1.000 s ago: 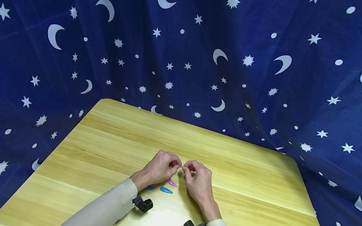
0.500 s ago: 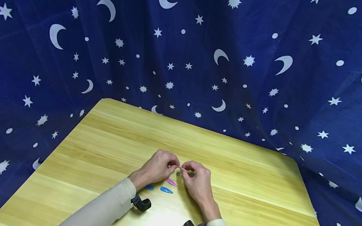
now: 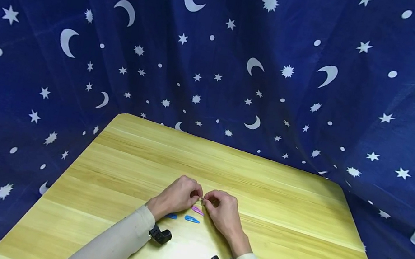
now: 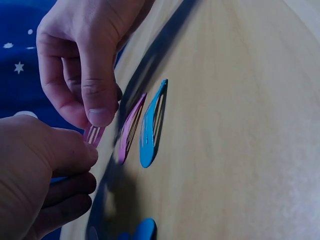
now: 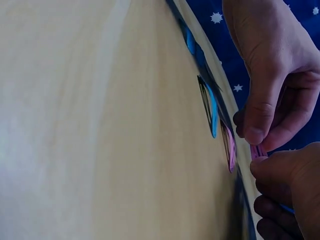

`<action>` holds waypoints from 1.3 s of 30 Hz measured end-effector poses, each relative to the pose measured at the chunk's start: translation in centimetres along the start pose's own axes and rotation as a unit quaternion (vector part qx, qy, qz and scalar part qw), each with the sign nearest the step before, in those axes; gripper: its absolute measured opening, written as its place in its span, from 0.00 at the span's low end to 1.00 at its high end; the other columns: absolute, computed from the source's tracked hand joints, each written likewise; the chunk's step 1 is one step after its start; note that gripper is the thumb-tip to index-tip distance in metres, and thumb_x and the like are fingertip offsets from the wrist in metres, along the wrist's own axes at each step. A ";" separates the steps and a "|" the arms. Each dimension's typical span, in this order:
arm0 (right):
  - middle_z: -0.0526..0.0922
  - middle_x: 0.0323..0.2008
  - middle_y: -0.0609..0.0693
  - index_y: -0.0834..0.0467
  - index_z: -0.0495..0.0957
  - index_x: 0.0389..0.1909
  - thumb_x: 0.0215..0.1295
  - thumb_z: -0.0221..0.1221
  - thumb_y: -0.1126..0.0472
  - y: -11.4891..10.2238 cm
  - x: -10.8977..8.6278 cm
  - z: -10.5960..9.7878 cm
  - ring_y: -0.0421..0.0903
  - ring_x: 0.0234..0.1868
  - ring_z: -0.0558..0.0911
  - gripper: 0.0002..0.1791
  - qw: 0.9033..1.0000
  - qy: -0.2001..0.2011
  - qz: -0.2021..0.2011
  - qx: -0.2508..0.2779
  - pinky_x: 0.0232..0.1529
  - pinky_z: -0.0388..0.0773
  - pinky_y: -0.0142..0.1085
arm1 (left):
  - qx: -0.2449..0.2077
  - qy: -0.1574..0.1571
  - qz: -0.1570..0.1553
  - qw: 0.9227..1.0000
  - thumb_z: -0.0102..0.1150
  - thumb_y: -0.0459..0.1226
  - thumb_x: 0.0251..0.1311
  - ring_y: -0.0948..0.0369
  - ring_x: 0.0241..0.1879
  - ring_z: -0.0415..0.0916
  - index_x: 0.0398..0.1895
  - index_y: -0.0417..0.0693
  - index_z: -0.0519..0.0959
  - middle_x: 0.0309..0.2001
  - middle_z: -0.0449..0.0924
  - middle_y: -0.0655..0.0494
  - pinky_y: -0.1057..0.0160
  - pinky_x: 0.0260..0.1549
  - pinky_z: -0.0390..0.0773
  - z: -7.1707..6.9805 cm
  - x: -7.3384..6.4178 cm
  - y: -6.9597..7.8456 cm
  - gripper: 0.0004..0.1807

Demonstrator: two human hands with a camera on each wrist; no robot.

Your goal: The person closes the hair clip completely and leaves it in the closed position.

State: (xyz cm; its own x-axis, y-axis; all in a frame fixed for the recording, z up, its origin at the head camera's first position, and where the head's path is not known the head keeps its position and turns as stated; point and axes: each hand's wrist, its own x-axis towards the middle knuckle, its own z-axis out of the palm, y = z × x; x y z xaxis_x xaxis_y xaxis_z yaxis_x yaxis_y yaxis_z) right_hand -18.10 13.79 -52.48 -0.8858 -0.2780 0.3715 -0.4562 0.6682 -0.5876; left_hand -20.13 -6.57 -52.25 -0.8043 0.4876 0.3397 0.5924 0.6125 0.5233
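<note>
A small pink snap hair clip (image 4: 93, 134) is pinched between both hands, one at each end, so only its slotted middle shows. My left hand (image 3: 179, 192) holds it with thumb and curled fingers from the left. From the right, my right hand (image 3: 224, 211) pinches the other end. Just below the hands on the table lies another pink hair clip (image 3: 197, 210). Beside it rests a blue hair clip (image 3: 192, 219). A second blue hair clip (image 3: 171, 216) lies partly hidden by the left wrist.
The wooden table (image 3: 139, 145) has rounded far corners. A dark blue curtain (image 3: 219, 58) with moons and stars hangs behind it and along the sides. Each wrist carries a black camera mount.
Both hands have shifted slightly nearer to me, the right one more, with the pink hair clip still between them. The clips on the table have stayed in place.
</note>
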 end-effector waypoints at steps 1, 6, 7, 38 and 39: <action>0.91 0.33 0.42 0.51 0.90 0.34 0.63 0.77 0.66 0.0 0.0 0.0 0.39 0.35 0.87 0.07 1.000 -0.003 0.000 -0.002 0.41 0.86 0.37 | 0.001 -0.002 0.003 1.000 0.73 0.27 0.63 0.70 0.29 0.78 0.35 0.48 0.91 0.32 0.89 0.59 0.72 0.32 0.80 0.0 0.0 0.0 0.07; 0.90 0.32 0.41 0.50 0.90 0.33 0.63 0.77 0.66 0.1 -0.2 0.2 0.38 0.34 0.86 0.07 1.000 -0.017 0.000 -0.009 0.40 0.84 0.35 | 0.018 -0.014 0.014 1.000 0.74 0.27 0.63 0.69 0.30 0.80 0.34 0.49 0.92 0.32 0.90 0.59 0.72 0.32 0.81 0.2 -0.1 -0.2 0.07; 0.90 0.32 0.41 0.50 0.90 0.33 0.64 0.77 0.66 0.1 -0.2 0.3 0.38 0.34 0.85 0.07 1.000 -0.019 0.000 -0.011 0.40 0.84 0.34 | 0.023 -0.017 0.015 0.999 0.74 0.28 0.64 0.70 0.30 0.80 0.34 0.49 0.92 0.32 0.90 0.59 0.72 0.32 0.80 0.2 -0.1 -0.2 0.07; 0.91 0.35 0.43 0.52 0.91 0.36 0.63 0.78 0.64 0.2 -0.2 0.1 0.41 0.37 0.87 0.05 0.998 -0.033 -0.019 -0.040 0.41 0.85 0.36 | 0.077 -0.036 0.032 0.996 0.74 0.32 0.64 0.71 0.30 0.77 0.34 0.51 0.90 0.32 0.87 0.63 0.72 0.31 0.79 0.1 0.0 -0.6 0.04; 0.91 0.35 0.43 0.53 0.91 0.37 0.63 0.78 0.64 0.2 -0.2 0.1 0.41 0.37 0.87 0.05 0.999 -0.032 -0.018 -0.038 0.42 0.86 0.36 | 0.076 -0.033 0.034 0.996 0.74 0.32 0.64 0.71 0.30 0.77 0.34 0.51 0.90 0.31 0.87 0.63 0.71 0.31 0.79 0.1 0.0 -0.7 0.03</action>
State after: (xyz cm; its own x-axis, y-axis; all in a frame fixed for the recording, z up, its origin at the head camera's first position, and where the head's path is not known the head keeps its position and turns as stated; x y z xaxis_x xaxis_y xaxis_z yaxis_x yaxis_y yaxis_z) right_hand -18.03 13.91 -52.72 -0.8733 -0.3455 0.3434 -0.4829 0.7071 -0.5166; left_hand -20.51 -6.89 -52.69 -0.7599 0.5683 0.3157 0.6500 0.6614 0.3742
